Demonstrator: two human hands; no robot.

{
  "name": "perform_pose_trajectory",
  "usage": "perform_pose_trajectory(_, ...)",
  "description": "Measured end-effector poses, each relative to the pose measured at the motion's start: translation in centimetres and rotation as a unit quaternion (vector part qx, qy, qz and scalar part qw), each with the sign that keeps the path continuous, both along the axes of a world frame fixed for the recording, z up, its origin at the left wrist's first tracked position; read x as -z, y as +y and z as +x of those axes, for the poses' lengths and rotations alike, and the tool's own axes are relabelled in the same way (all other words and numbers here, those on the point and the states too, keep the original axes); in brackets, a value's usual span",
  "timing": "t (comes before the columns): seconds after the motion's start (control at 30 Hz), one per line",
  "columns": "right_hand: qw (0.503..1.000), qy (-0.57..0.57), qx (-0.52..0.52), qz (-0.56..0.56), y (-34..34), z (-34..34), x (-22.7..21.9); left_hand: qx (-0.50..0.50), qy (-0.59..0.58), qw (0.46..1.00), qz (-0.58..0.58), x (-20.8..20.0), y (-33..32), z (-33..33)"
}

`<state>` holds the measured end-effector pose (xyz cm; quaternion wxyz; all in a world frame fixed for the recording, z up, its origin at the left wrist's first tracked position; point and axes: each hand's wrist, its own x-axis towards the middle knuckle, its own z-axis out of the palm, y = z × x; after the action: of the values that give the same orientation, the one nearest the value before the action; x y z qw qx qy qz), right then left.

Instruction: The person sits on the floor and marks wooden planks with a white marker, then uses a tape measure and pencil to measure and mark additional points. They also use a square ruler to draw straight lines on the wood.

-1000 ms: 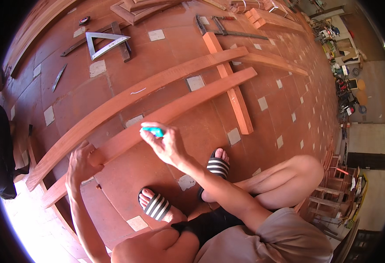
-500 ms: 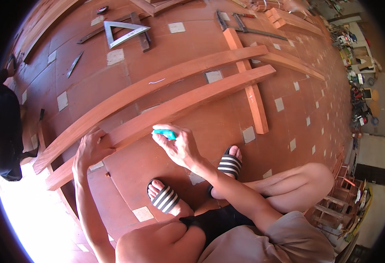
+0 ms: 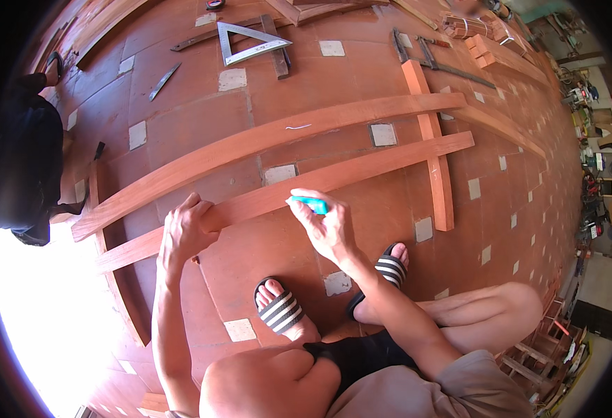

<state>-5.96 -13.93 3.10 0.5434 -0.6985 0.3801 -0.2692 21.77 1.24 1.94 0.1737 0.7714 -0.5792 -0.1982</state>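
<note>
Two long, slightly curved reddish wooden beams lie across the floor, the near beam (image 3: 264, 200) and the far beam (image 3: 250, 145). Under their right ends runs a wooden crosspiece (image 3: 433, 150) with a small pale mark; another crosspiece (image 3: 116, 279) is under the left ends. My left hand (image 3: 189, 228) is closed over the near beam left of its middle, fingers partly hidden. Just on my side of that beam, my right hand (image 3: 330, 226) pinches a small turquoise object (image 3: 311, 204); its exact kind is unclear. A pale squiggle (image 3: 297, 127) lies on the far beam.
Beyond the beams lie a metal triangle square (image 3: 254, 50), a thin blade-like tool (image 3: 165, 81) and a bar clamp (image 3: 435, 59). Stacked timber (image 3: 504, 59) is at the far right. Another person in dark clothing (image 3: 31, 153) is at the left. My sandalled feet (image 3: 278, 308) are close below the beams.
My view has swung, shifting the scene rightward. The near beam has shifted slightly toward me or tipped flatter, showing more of the pale tile between the beams. Both hands keep their holds.
</note>
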Motion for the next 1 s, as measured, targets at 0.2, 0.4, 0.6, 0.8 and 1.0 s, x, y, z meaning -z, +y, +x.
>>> perform_pose_trajectory(0.2,0.993,-0.057,0.096,0.023,-2.8,-1.5,-0.7,-0.031,-0.162,0.975,-0.151,2.8,3.0,-3.0)
perform_pose_trajectory(0.4,0.989,-0.085,0.109,0.048,-6.0,-3.9,-0.9,-0.064,-0.245,0.935,-0.250,4.9,4.7,-5.7)
perform_pose_trajectory(0.6,0.991,-0.044,0.110,0.064,-6.1,-4.1,0.2,-0.090,-0.266,0.914,-0.292,5.7,5.3,-6.9)
perform_pose_trajectory(0.8,0.996,-0.008,0.075,0.050,-5.2,-3.2,0.7,-0.105,-0.259,0.907,-0.314,5.6,5.0,-7.5)
perform_pose_trajectory(1.0,0.995,-0.011,0.084,0.049,-5.5,-3.3,0.7,-0.068,-0.282,0.916,-0.275,4.5,5.1,-7.2)
